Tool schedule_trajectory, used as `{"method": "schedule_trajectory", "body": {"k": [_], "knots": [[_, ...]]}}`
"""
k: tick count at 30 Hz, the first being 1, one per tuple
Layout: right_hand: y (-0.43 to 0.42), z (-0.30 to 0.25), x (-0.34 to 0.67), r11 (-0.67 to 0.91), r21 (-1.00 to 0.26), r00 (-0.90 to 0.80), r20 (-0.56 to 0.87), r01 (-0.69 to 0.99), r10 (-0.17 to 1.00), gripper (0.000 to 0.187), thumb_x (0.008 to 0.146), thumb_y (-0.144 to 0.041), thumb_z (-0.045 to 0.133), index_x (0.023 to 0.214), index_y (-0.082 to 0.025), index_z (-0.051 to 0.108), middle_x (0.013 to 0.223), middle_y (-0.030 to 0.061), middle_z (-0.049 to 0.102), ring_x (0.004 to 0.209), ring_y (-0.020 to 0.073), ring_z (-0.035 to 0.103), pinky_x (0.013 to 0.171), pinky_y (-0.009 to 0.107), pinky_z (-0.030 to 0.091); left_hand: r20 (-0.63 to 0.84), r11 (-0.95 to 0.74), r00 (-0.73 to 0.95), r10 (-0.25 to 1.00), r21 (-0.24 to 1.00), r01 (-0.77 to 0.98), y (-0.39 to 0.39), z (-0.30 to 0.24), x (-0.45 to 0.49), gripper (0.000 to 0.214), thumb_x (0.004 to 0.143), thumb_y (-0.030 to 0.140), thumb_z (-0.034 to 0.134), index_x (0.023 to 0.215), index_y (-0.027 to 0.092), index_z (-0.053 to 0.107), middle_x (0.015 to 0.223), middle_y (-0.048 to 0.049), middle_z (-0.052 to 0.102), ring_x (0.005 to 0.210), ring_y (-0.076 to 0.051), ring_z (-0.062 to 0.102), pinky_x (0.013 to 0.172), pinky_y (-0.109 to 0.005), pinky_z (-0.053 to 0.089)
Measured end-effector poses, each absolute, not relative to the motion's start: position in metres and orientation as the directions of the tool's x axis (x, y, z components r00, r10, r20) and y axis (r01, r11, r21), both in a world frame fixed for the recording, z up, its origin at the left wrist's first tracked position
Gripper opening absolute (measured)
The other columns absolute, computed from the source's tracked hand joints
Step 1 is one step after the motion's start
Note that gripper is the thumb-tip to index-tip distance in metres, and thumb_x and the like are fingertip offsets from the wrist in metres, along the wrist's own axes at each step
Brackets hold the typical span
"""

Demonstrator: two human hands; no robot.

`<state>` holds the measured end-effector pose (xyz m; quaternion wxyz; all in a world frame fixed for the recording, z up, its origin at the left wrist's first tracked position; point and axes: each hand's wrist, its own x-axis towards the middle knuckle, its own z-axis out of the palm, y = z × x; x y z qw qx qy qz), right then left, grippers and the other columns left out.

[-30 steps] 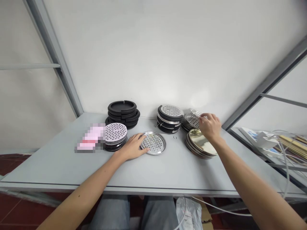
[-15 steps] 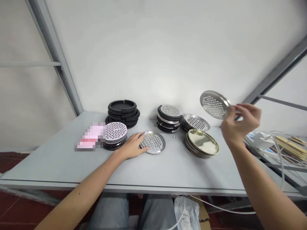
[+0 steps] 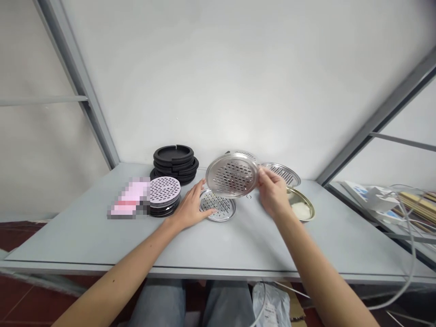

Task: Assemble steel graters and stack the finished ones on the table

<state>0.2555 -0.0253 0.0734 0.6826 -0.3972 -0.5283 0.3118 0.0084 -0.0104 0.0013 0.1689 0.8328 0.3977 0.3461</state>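
Observation:
My right hand [image 3: 273, 190] pinches the right rim of a round perforated metal plate [image 3: 233, 175], which is raised and tilted over the middle of the table. Below it a second perforated metal plate [image 3: 220, 210] lies flat on the table, its back edge covered by the raised one. At its left edge rests my left hand [image 3: 189, 204], fingers stretched and thumb apart, holding nothing. A stack topped by a pale perforated disc [image 3: 165, 190] stands just left of that hand. Beside my right hand are gold-coloured round plates [image 3: 303, 204], partly hidden by the wrist.
Black notched rings [image 3: 174, 163] are stacked at the back left. A slotted metal plate [image 3: 284, 174] lies at the back right. Behind the raised plate another perforated disc [image 3: 245, 155] is mostly hidden. A pixelated pink item [image 3: 128, 195] lies at left; cables [image 3: 407, 236] hang at right.
My right hand has carried the perforated metal plate left and down, from above the right side to over the plate on the table. My left hand has hardly moved.

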Motion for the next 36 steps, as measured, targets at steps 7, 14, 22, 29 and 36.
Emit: {"method": "schedule_trajectory", "body": {"k": [7,14,22,29,36], "knots": [[-0.013,0.029,0.241,0.232,-0.894,0.192,0.168,-0.384,0.967,0.027,0.069,-0.039,0.077,0.085,-0.018,0.07,0.074,0.0007,0.068,0.062,0.0124,0.057,0.055,0.025,0.046,0.445,-0.595,0.395,0.804,0.611,0.522,-0.01,0.005,0.007,0.117,0.071,0.049,0.076,0.151,0.024,-0.007,0.154,-0.0152,0.027,0.138,-0.033,0.033,0.11,-0.046,0.033],[-0.014,0.015,0.25,0.121,-0.912,0.159,0.063,-0.391,0.985,0.026,0.065,-0.035,0.079,0.084,-0.019,0.072,0.077,0.0003,0.068,0.063,0.0116,0.057,0.059,0.024,0.046,0.458,-0.638,0.444,0.77,0.579,0.507,-0.008,0.004,0.004,0.118,0.067,0.056,0.076,0.153,0.024,0.001,0.153,-0.0161,0.031,0.138,-0.036,0.033,0.109,-0.049,0.034],[-0.003,-0.009,0.281,0.276,-0.907,0.12,0.327,0.318,0.937,0.034,0.076,-0.048,0.065,0.079,-0.015,0.073,0.074,0.0045,0.069,0.066,0.0172,0.058,0.063,0.029,0.046,0.377,-0.597,0.465,0.801,0.561,0.574,-0.007,0.001,0.002,0.11,0.065,0.068,0.071,0.15,0.019,0.021,0.144,-0.0173,0.043,0.133,-0.037,0.039,0.107,-0.049,0.036],[-0.003,-0.02,0.281,0.309,-0.664,-0.033,0.393,0.681,0.919,0.058,0.095,-0.054,0.032,0.082,-0.015,0.073,0.085,0.0097,0.071,0.082,0.0236,0.065,0.077,0.034,0.046,0.345,-0.603,0.497,0.796,0.523,0.603,-0.009,0.005,0.003,0.087,0.071,0.067,0.066,0.14,0.021,0.039,0.13,-0.0138,0.055,0.124,-0.034,0.047,0.101,-0.046,0.04],[-0.004,-0.018,0.279,0.34,-0.556,-0.166,0.34,0.759,0.926,0.057,0.096,-0.052,0.031,0.077,-0.016,0.071,0.1,0.013,0.07,0.092,0.0261,0.064,0.086,0.037,0.046,0.259,-0.568,0.51,0.82,0.474,0.672,-0.013,0.009,0.002,0.086,0.072,0.07,0.062,0.139,0.02,0.041,0.138,-0.0154,0.049,0.128,-0.035,0.045,0.105,-0.047,0.036]]}}
